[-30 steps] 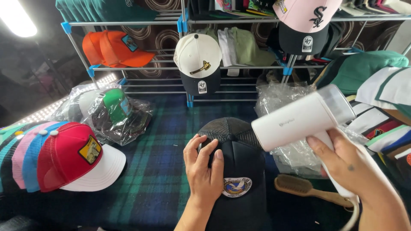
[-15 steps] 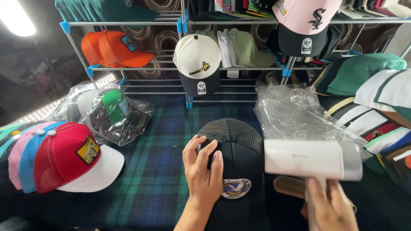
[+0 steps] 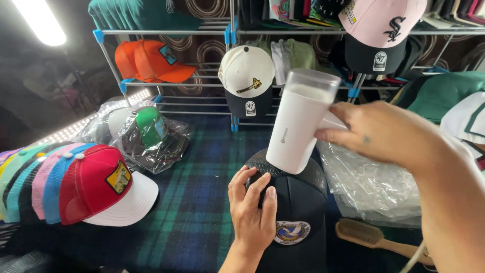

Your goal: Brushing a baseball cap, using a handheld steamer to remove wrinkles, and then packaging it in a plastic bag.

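A black mesh-backed cap (image 3: 298, 212) with a round bird patch on its front lies on the plaid cloth (image 3: 197, 212). My left hand (image 3: 252, 212) rests flat on the cap's left side, fingers spread over the crown. My right hand (image 3: 384, 131) grips a white handheld steamer (image 3: 300, 124) and holds it upright, its lower end touching the top of the cap's mesh crown. A white cord (image 3: 419, 255) trails down at the lower right.
A stack of colourful caps topped by a red and white one (image 3: 101, 192) lies at the left. Bagged caps (image 3: 141, 134) sit behind it. Crumpled clear plastic (image 3: 374, 187) and a wooden brush (image 3: 379, 240) lie right. Wire racks (image 3: 232, 76) with hanging caps stand behind.
My right hand has swung the steamer from lying sideways at the right up and left, standing it on end against the cap's crown. My left hand has stayed on the cap.
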